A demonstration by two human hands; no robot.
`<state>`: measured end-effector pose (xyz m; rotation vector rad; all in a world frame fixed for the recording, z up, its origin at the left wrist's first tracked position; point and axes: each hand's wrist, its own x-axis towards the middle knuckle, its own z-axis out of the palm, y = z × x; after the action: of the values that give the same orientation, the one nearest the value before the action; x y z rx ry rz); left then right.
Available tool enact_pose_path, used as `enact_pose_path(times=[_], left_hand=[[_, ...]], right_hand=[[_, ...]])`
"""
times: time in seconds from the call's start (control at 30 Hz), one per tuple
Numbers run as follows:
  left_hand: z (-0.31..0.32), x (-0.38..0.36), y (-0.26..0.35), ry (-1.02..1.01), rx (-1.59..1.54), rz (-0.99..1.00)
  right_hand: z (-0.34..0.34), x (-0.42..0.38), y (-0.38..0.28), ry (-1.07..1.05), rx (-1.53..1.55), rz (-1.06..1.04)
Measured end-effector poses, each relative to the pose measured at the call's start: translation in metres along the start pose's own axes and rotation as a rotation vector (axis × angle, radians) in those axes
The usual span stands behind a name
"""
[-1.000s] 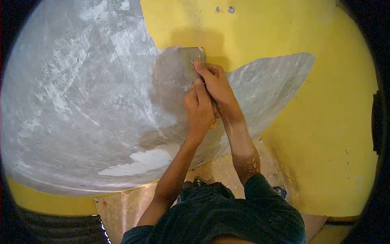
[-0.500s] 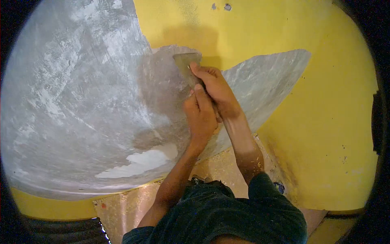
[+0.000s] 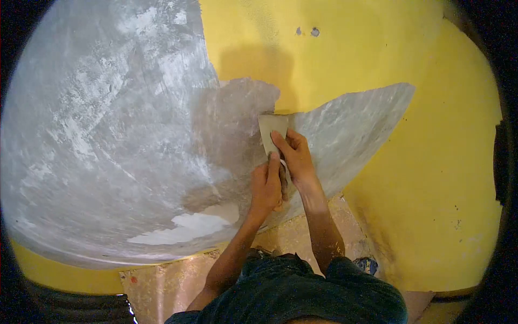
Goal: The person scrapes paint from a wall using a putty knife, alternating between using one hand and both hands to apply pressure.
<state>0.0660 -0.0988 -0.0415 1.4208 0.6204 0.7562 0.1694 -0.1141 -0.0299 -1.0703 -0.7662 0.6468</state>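
A flat, tapered scraper [image 3: 273, 128] has its wide edge against the wall, at the border of bare grey and yellow paint. My right hand [image 3: 298, 159] is closed on the blade's right side, thumb pressed flat on its face. Lower down, my left hand [image 3: 265, 186] is wrapped round the narrow handle end, thumb on top. The handle itself is mostly hidden by my fingers. Around the blade spreads the grey scraped patch [image 3: 156, 124], streaked with whitish marks.
Yellow paint [image 3: 431, 178] covers the wall at the top and right. Two small chips [image 3: 315, 32] show near the top. A bright white patch [image 3: 186, 228] lies low on the grey. Below is a brownish floor sheet [image 3: 178, 275], with a dark ridged object [image 3: 75, 308] at lower left.
Both hands have drawn the scraper downward and slightly right along the wall, and its blade now stands more upright. The view has also shifted a little.
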Motion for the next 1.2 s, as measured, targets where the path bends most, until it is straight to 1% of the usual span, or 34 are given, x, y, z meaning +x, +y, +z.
enact_pose_path(times=[0.03, 0.07, 0.17, 0.23, 0.27, 0.33, 0.37, 0.4, 0.43, 0.47, 0.5, 0.53, 0.6, 0.67, 0.8, 0.9, 0.97, 1.03, 1.1, 1.17, 1.2], left_hand=[[-0.003, -0.002, -0.005, -0.049, 0.028, -0.061], [-0.005, -0.003, -0.01, -0.057, 0.02, -0.066], [-0.01, -0.003, -0.013, -0.144, 0.008, -0.023], [-0.012, 0.0, -0.002, -0.138, -0.039, -0.095], [-0.015, 0.004, 0.004, -0.159, -0.042, -0.1], [-0.023, 0.017, 0.017, -0.094, 0.303, 0.332], [-0.028, 0.021, 0.025, -0.118, 0.302, 0.335], [-0.034, 0.026, 0.034, -0.177, 0.286, 0.295], [-0.039, 0.032, 0.039, -0.235, 0.272, 0.253], [-0.045, 0.038, 0.042, -0.256, 0.27, 0.252], [-0.05, 0.045, 0.045, -0.271, 0.358, 0.308], [-0.052, 0.048, 0.049, -0.28, 0.388, 0.333], [-0.055, 0.054, 0.058, -0.298, 0.448, 0.384], [-0.056, 0.058, 0.065, -0.295, 0.589, 0.523], [-0.051, 0.056, 0.067, -0.34, 0.56, 0.453], [-0.052, 0.061, 0.062, -0.3, 0.565, 0.441], [-0.046, 0.067, 0.069, -0.298, 0.543, 0.529], [-0.043, 0.058, 0.067, -0.268, 0.565, 0.53], [-0.042, 0.052, 0.067, -0.237, 0.586, 0.547], [-0.041, 0.051, 0.067, -0.26, 0.444, 0.397], [-0.04, 0.051, 0.07, -0.254, 0.446, 0.394]], right_hand=[[-0.001, -0.004, 0.006, 0.005, -0.006, 0.002], [-0.003, -0.007, 0.013, 0.021, -0.006, -0.014], [0.002, -0.015, 0.009, 0.073, 0.019, -0.016], [0.006, -0.017, 0.004, 0.119, 0.045, -0.008], [0.008, -0.013, 0.002, 0.153, 0.052, 0.011], [0.021, -0.009, -0.006, 0.212, 0.063, 0.023], [0.036, -0.006, -0.014, 0.265, 0.113, -0.049], [0.047, -0.002, -0.02, 0.318, 0.162, -0.125], [0.05, 0.005, -0.017, 0.34, 0.16, -0.134], [0.052, 0.013, -0.011, 0.349, 0.214, -0.131], [0.056, 0.016, -0.011, 0.354, 0.267, -0.126], [0.059, 0.017, -0.013, 0.367, 0.263, -0.128], [0.067, 0.017, -0.018, 0.392, 0.365, -0.122], [0.062, 0.023, -0.019, 0.401, 0.382, -0.121], [0.068, 0.02, -0.025, 0.459, 0.432, -0.1], [0.067, 0.025, -0.019, 0.457, 0.382, -0.113], [0.064, 0.029, -0.029, 0.447, 0.417, -0.13], [0.062, 0.026, -0.03, 0.434, 0.447, -0.151], [0.061, 0.021, -0.019, 0.482, 0.349, -0.087], [0.055, 0.027, -0.021, 0.457, 0.359, -0.112], [0.054, 0.028, -0.023, 0.438, 0.369, -0.122]])
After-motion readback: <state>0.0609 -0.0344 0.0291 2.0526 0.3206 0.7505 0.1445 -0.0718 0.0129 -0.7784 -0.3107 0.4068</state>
